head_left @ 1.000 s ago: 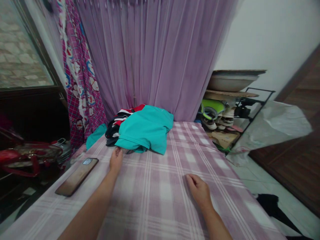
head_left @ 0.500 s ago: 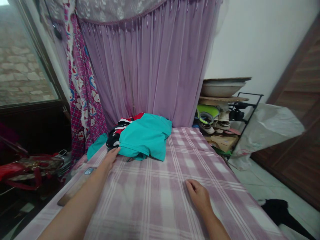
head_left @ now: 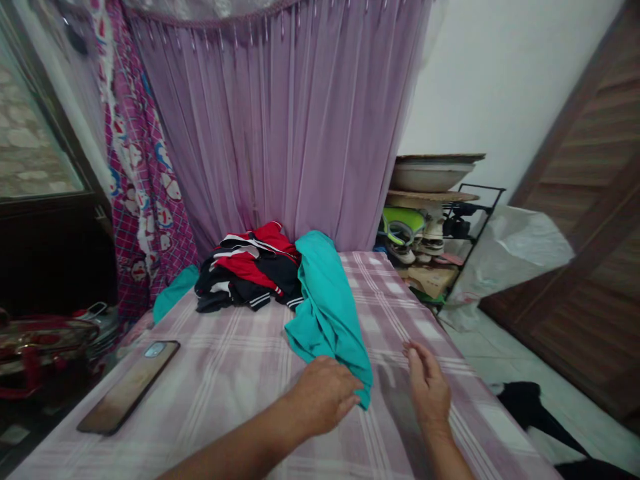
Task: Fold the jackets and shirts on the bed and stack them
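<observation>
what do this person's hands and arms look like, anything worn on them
The left hand and right hand are both bare, without gloves. No sleeve shows on either forearm as far as it is in view, and no watch or bracelet is visible. No ring can be made out, though some fingers are hidden.

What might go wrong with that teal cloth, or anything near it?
Only the left hand is on the teal cloth; the right hand is apart, so the cloth might bunch or twist. Its far end lies right beside the red and black clothes, which could snag. The phone lies near the bed's left edge and might get knocked off.
</observation>
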Demonstrator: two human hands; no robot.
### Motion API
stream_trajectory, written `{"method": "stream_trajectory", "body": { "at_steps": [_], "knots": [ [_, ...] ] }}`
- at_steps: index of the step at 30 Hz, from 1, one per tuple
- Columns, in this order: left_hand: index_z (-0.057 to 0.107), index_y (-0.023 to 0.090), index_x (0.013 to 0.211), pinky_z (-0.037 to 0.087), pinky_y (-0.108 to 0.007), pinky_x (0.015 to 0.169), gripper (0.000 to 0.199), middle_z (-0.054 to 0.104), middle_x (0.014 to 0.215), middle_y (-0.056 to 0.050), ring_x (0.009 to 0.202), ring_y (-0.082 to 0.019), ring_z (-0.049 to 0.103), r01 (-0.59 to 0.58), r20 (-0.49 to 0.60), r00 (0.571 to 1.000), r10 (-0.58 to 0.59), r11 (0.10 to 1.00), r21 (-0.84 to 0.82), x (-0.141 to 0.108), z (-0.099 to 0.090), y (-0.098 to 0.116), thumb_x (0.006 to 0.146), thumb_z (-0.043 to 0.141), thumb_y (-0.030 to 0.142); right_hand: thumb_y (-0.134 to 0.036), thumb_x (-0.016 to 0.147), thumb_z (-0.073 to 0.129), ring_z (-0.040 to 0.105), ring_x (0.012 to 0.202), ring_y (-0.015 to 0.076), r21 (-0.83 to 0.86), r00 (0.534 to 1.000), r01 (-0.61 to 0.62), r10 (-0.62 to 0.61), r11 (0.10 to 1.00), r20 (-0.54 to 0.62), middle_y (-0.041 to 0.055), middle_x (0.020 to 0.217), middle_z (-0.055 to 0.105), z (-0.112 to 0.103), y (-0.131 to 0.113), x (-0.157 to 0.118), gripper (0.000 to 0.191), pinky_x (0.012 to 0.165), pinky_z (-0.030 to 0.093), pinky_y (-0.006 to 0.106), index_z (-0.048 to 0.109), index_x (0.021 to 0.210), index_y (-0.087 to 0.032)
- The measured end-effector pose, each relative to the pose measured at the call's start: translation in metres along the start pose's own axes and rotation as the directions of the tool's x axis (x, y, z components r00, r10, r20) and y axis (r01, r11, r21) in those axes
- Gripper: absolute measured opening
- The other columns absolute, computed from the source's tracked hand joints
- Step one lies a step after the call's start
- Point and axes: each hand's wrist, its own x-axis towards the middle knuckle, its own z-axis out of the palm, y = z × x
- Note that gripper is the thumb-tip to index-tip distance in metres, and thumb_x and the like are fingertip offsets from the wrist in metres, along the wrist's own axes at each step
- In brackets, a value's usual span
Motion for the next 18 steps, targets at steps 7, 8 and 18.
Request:
{"method": "stream_trajectory", "body": {
  "at_steps": [7, 8, 18],
  "knots": [
    [0.073, 0.025, 0.106, 0.052, -0.036, 0.091, 0.026, 0.077, 0.106, -0.003, 0.1, -0.022, 0.069, 0.303, -0.035, 0.952, -0.303, 0.953, -0.007, 0.001, -0.03, -0.081, 0.094, 0.049, 0.027, -0.058, 0.077, 0.058, 0.065, 0.111, 0.0307, -0.273, 0.922, 0.158, -0.043, 0.949, 0.385, 0.0175, 0.128, 0.066, 0.041, -0.013, -0.016, 0.073, 0.09, 0.051, 0.042, 0.055, 0.136, -0.015],
    [0.073, 0.024, 0.107, 0.052, -0.035, 0.092, 0.027, 0.076, 0.108, -0.004, 0.101, -0.021, 0.069, 0.344, -0.053, 0.938, -0.342, 0.939, 0.022, 0.003, -0.036, -0.095, 0.093, 0.049, 0.026, -0.054, 0.079, 0.056, 0.066, 0.109, 0.0307, -0.346, 0.894, 0.201, -0.028, 0.917, 0.447, 0.0158, 0.125, 0.068, 0.045, -0.017, -0.014, 0.065, 0.09, 0.051, 0.042, 0.059, 0.132, -0.016],
    [0.059, 0.023, 0.133, 0.047, -0.039, 0.105, 0.043, 0.064, 0.134, -0.008, 0.122, -0.024, 0.059, 0.415, -0.161, 0.909, -0.384, 0.868, 0.271, 0.059, -0.071, -0.197, 0.09, 0.051, 0.027, -0.052, 0.089, 0.036, 0.069, 0.085, 0.0309, -0.614, 0.993, -0.023, 0.091, 0.789, 0.08, 0.0168, 0.11, 0.073, -0.034, 0.023, 0.084, 0.058, 0.071, 0.052, 0.041, 0.063, 0.129, -0.018]
  ]
}}
